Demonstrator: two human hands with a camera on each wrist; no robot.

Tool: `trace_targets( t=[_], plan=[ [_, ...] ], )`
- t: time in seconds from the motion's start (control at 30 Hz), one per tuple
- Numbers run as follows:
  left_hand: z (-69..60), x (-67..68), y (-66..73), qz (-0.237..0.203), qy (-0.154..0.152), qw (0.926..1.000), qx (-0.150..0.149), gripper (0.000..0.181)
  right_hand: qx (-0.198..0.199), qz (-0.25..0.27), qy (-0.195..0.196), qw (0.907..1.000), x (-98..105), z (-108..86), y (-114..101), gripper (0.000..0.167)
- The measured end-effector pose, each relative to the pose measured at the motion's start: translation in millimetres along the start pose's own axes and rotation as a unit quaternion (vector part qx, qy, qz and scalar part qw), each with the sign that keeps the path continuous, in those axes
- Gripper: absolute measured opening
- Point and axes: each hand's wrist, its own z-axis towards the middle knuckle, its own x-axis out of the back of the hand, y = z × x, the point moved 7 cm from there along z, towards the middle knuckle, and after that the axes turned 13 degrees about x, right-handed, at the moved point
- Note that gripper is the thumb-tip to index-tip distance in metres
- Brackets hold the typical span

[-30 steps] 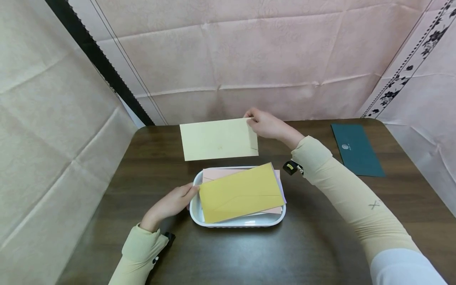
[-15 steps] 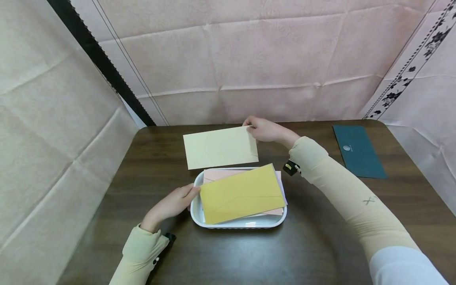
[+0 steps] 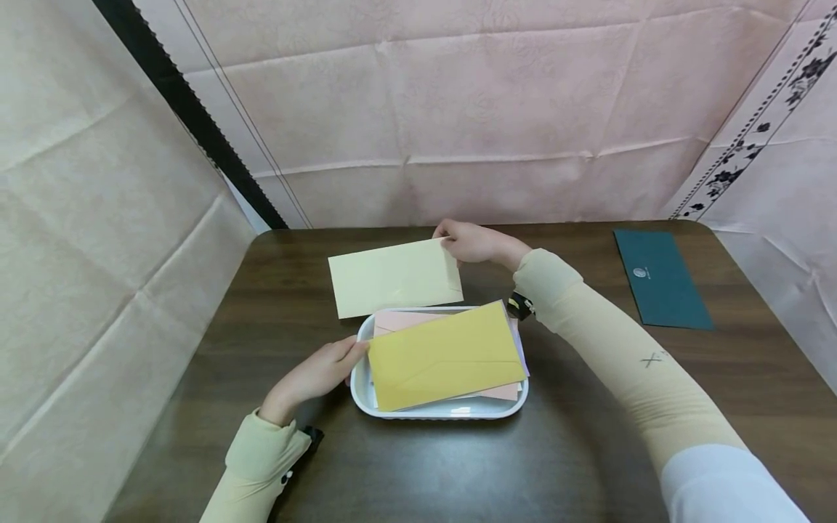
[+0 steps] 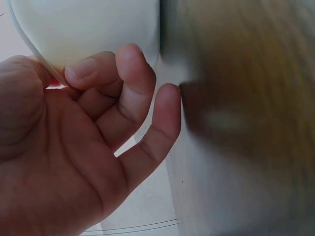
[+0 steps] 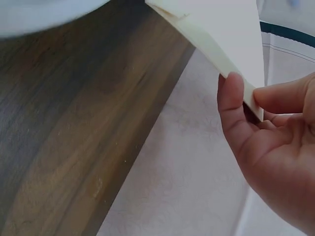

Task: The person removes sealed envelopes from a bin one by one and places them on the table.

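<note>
right hand (image 3: 479, 243) pinches the cream envelope (image 3: 395, 280) at its upper right corner, just beyond the white tray (image 3: 451, 412). left hand (image 3: 319, 373) grips the tray's left end. yellow envelope (image 3: 447, 356) lies askew in the tray, over a pink envelope (image 3: 397, 320). teal envelope or folder (image 3: 663, 280) on worktop (image 3: 458, 468), well right of the tray.

X (image 3: 650, 360) on R sleeve (image 3: 617, 356), illegible env. logo (image 3: 640, 273)
</note>
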Motion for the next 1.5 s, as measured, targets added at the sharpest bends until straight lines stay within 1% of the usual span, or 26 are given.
trace_targets(
  t=[0.27, 0.47, 0.63, 0.77, 0.9, 1.07, 1.3, 1.5],
  plan=[
    [2.4, 0.0, -1.1, -0.004, -0.005, 1.0, 0.003, 0.041, -0.007, -0.002, -0.026, 0.9996, -8, 9.0, 2, 0.029],
    [1.1, -1.1, -1.8, -0.008, -0.012, 0.9999, -0.001, 0.042, -0.01, 0.007, -0.04, 0.9991, -14, 17.4, 2, 0.028],
    [0.2, -1.1, -2.4, -0.009, -0.012, 0.9999, 0.001, 0.041, -0.005, 0.012, -0.047, 0.9988, -18, 25.5, 1, 0.027],
    [-0.8, -1.1, -1.9, -0.008, -0.013, 0.9999, -0.002, 0.041, -0.007, 0.013, -0.057, 0.9982, -19, 30.8, 3, 0.024],
    [-1.7, -2.6, -0.5, -0.008, -0.012, 0.9999, -0.008, 0.04, -0.009, -0.007, -0.074, 0.9972, -18, 33.5, 1, 0.022],
    [-2.3, -2.1, 1.1, -0.007, -0.012, 0.9999, -0.004, 0.04, 0.0, -0.04, -0.089, 0.9953, -13, 39.1, -5, 0.022],
    [-0.9, -1.2, 0.8, -0.006, -0.01, 0.9999, 0.001, 0.04, -0.011, -0.04, -0.1, 0.9941, -12, 46.8, -2, 0.025],
    [0.1, -0.3, -0.8, -0.008, -0.009, 0.9999, 0.002, 0.04, -0.005, -0.093, -0.111, 0.9894, -5, 56.1, -1, 0.03]
  ],
)
